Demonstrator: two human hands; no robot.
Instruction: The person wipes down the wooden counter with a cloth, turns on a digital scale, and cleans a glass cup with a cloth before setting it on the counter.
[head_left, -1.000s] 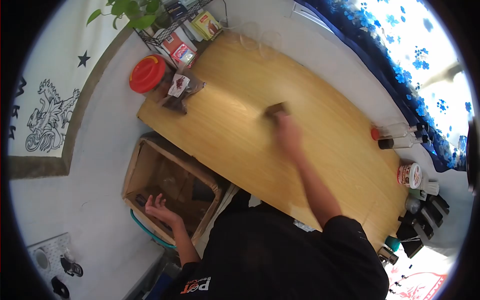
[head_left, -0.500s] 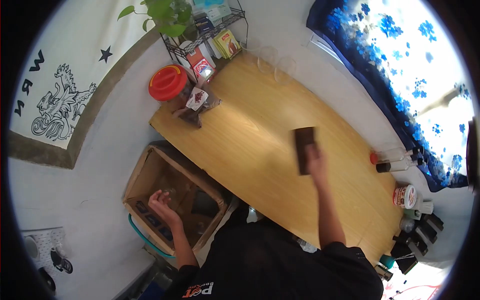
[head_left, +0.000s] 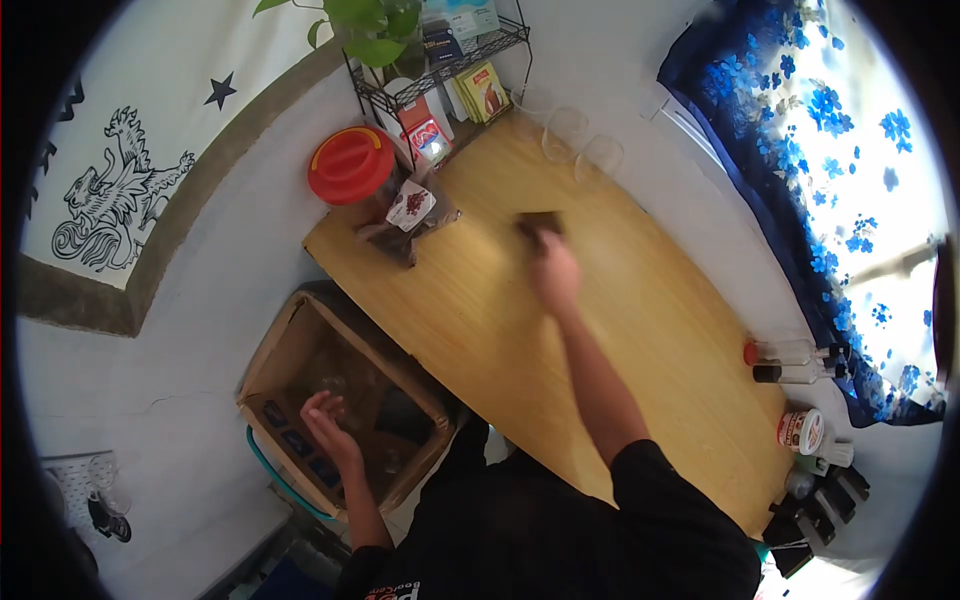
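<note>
My right hand [head_left: 555, 274] is closed on a dark brown cloth or pad [head_left: 539, 226], held over the middle of the wooden table [head_left: 640, 340]; both are blurred by motion. My left hand [head_left: 329, 424] is held in the air over the open cardboard box [head_left: 268, 352], its fingers loosely bent and apart, with nothing in them. The box stands beside the table's near left edge and has some dark and clear items inside.
At the table's far left are a red-lidded jar [head_left: 352, 166], a plastic bag with a white label [head_left: 411, 206] and a wire rack [head_left: 455, 70]. Clear glasses [head_left: 566, 134] stand along the wall. Bottles [head_left: 795, 374] and a white-lidded tub [head_left: 801, 431] are at the right.
My right hand has swept with the brown cloth or pad to the right, then back to the left. My left hand stays over the box. The camera view has shifted.
</note>
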